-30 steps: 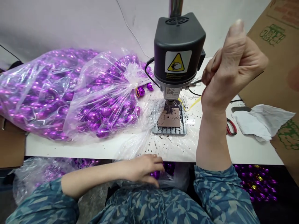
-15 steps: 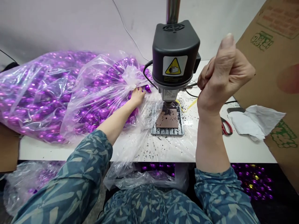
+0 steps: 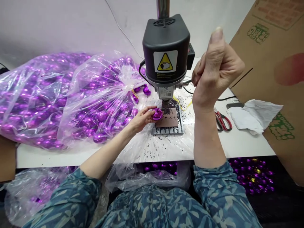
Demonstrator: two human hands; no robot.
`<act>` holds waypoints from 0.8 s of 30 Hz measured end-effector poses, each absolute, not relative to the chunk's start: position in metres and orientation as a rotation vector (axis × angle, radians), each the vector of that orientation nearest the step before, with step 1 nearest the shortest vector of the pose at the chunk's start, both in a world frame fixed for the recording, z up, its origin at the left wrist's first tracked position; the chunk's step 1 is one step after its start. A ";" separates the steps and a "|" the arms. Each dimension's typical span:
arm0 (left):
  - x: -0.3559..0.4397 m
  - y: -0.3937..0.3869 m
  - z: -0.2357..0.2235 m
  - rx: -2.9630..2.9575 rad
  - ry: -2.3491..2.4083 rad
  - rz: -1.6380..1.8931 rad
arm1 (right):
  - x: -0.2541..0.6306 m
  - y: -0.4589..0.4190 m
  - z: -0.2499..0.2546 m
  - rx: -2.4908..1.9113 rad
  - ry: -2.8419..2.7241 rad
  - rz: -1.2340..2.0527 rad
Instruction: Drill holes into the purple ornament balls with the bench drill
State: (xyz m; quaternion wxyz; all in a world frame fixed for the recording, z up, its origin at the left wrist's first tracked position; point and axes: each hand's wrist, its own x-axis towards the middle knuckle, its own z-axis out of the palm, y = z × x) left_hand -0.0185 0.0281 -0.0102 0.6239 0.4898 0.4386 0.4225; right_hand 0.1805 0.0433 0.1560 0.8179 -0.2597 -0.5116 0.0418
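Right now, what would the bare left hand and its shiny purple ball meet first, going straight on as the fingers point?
Probably the dark metal chuck of the black drilling machine, above the flat brown plate; depth is unclear, so the ball might pass beneath.

Drill press (image 3: pixel 166 41), our right hand (image 3: pixel 217 71) around its lever (image 3: pixel 188 82), our left hand (image 3: pixel 143 117) holding a purple bauble (image 3: pixel 157 114) by its base (image 3: pixel 167 130)

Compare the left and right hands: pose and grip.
Pose: the left hand is lower, near the metal base; the right hand is raised beside the black housing.
Grip: the left hand holds a purple ball; the right hand is a fist around the lever, thumb up.
Both are bare.
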 end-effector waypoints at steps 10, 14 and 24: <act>0.010 0.036 -0.033 1.353 1.164 1.089 | 0.180 0.042 0.156 -0.402 -1.046 0.169; 0.016 0.035 -0.032 1.496 1.204 1.091 | 0.180 0.040 0.156 -0.384 -1.057 0.187; 0.036 0.032 -0.049 1.708 1.228 1.169 | 0.181 0.040 0.151 -0.515 -1.087 0.134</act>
